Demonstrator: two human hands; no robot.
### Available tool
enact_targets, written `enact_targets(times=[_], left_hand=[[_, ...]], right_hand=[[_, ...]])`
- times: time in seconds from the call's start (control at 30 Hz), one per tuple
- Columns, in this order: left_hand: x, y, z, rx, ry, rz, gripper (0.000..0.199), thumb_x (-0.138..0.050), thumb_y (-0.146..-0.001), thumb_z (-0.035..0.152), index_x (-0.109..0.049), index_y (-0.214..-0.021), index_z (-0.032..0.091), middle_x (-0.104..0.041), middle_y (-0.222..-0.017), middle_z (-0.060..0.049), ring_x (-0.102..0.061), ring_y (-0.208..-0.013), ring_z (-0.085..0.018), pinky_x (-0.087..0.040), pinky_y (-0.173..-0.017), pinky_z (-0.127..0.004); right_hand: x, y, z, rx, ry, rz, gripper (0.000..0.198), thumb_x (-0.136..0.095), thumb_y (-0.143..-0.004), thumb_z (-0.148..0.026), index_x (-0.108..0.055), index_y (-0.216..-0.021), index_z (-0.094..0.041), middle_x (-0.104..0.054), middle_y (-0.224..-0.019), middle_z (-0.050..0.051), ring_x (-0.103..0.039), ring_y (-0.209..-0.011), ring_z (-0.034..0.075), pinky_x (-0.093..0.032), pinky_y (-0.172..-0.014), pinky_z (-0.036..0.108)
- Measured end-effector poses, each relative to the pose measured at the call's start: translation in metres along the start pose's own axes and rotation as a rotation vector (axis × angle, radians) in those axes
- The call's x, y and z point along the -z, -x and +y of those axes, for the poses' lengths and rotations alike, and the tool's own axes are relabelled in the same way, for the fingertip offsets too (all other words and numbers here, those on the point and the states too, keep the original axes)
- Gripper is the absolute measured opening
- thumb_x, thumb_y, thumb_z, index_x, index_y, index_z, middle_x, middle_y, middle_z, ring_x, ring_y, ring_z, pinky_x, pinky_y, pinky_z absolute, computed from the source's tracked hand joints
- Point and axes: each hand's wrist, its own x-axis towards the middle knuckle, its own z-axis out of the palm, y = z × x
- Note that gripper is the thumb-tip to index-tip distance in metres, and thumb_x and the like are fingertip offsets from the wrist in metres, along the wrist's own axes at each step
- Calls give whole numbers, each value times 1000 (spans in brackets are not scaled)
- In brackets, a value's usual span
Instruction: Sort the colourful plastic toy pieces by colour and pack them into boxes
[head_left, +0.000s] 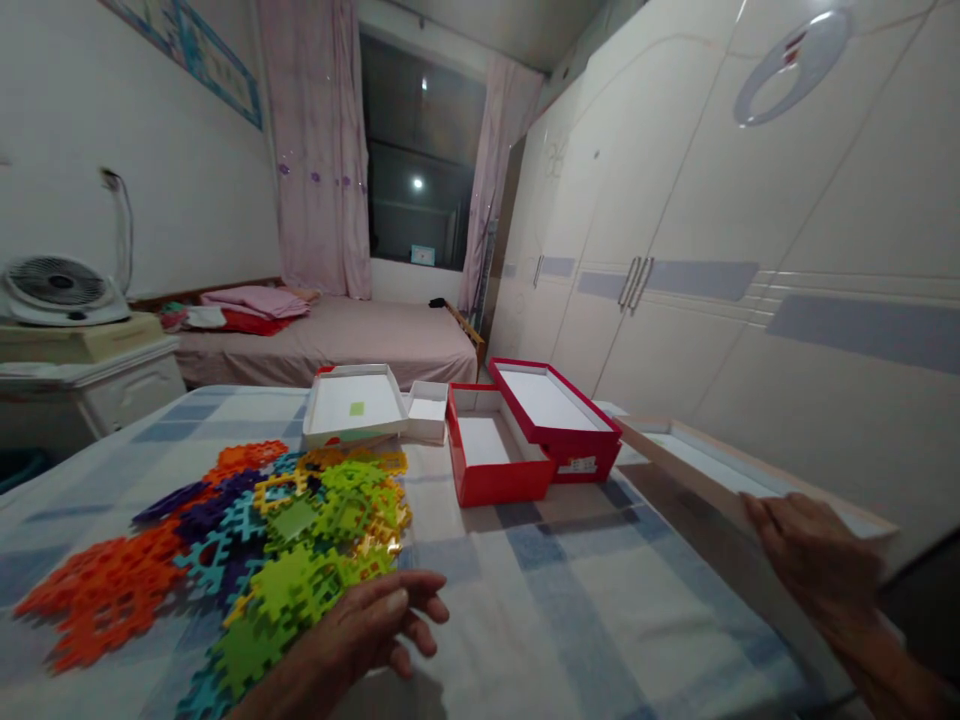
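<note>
My right hand grips the near edge of a shallow, light-brown box lid with a white inside, held tilted past the table's right side. At the front, my left hand hovers with its fingers apart and nothing in it. Just left of that hand spreads a heap of plastic interlocking puzzle pieces: lime green, orange, purple, light blue and yellow. Some pieces are hidden under others.
Behind the heap sit a shallow white box and a small white box. A red box stands mid-table, touching a dark-red box. All rest on a checked tablecloth. A wardrobe lines the right.
</note>
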Motion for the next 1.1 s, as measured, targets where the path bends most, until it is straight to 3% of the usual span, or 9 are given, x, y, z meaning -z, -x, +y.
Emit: enact_targets(times=[0.13, 0.3, 0.4, 0.57, 0.67, 0.73, 0.87, 1.0, 1.1], left_hand=[[4, 3, 15, -2, -44, 55, 55, -77, -57, 55, -71, -97, 18, -68, -91, -11, -63, -70, -18, -46, -53, -24], [23, 3, 31, -33, -115, 146, 54, -76, -57, 56, -72, -97, 20, -69, -92, -12, -63, -71, -20, -48, -57, -29], [26, -2, 39, -19, -180, 179, 54, -73, -59, 56, -71, -97, 19, -69, -94, -12, -63, -73, -22, -49, -59, -31], [6, -21, 52, 22, -469, 289, 48, -70, -67, 50, -68, -104, 19, -66, -106, -11, -61, -86, -22, -49, -70, -31], [-6, -47, 49, -57, -555, 377, 58, -70, -68, 47, -61, -115, 15, -58, -120, -15, -59, -93, -24, -49, -75, -32], [-9, -66, 43, -62, -522, 383, 75, -68, -69, 49, -47, -130, 11, -48, -131, -21, -57, -98, -26, -49, -75, -33], [-12, -102, 31, -113, -544, 317, 98, -75, -63, 41, -25, -144, 17, -38, -139, -20, -51, -109, -30, -47, -82, -35], [-11, -129, 25, -330, -610, 253, 97, -72, -66, 26, -19, -146, 19, -36, -140, -15, -44, -120, -28, -37, -100, -38], [-10, -144, 26, -377, -763, 301, 87, -64, -70, 20, -19, -146, 16, -34, -141, -15, -38, -127, -28, -31, -105, -38]], right_hand=[[-53, 11, -12, 131, 142, -27, 37, -30, -93, -36, -46, -62, -24, -54, -71, 11, -53, -80, 28, -37, -64, 36], [-98, 24, -29, 174, -23, -161, 31, -33, -92, -34, -55, -77, -20, -55, -77, 7, -55, -76, 22, -38, -61, 31], [-119, 8, -42, 196, -40, -235, 32, -34, -92, -35, -57, -78, -18, -56, -79, 7, -54, -74, 21, -38, -65, 32], [-145, -40, -65, 151, -65, -344, 34, -36, -91, -36, -62, -82, -16, -59, -83, 10, -55, -80, 24, -38, -67, 34], [-152, -54, -77, 40, -162, -295, 32, -36, -87, -27, -64, -95, -14, -60, -98, 14, -54, -94, 28, -41, -74, 39], [-150, -51, -85, -91, -287, -209, 36, -33, -84, -21, -62, -104, -12, -58, -107, 17, -52, -103, 29, -42, -82, 41], [-138, -27, -101, -328, -713, -237, 49, -44, -78, -34, -51, -119, -8, -55, -114, 19, -54, -106, 29, -45, -88, 41], [-126, -14, -123, -341, -1051, -355, 82, -64, -65, -47, -34, -133, -14, -51, -125, 18, -58, -103, 29, -49, -86, 42], [-125, -20, -135, -366, -1118, -358, 83, -71, -60, -47, -37, -129, -15, -57, -117, 17, -62, -93, 27, -52, -80, 40]])
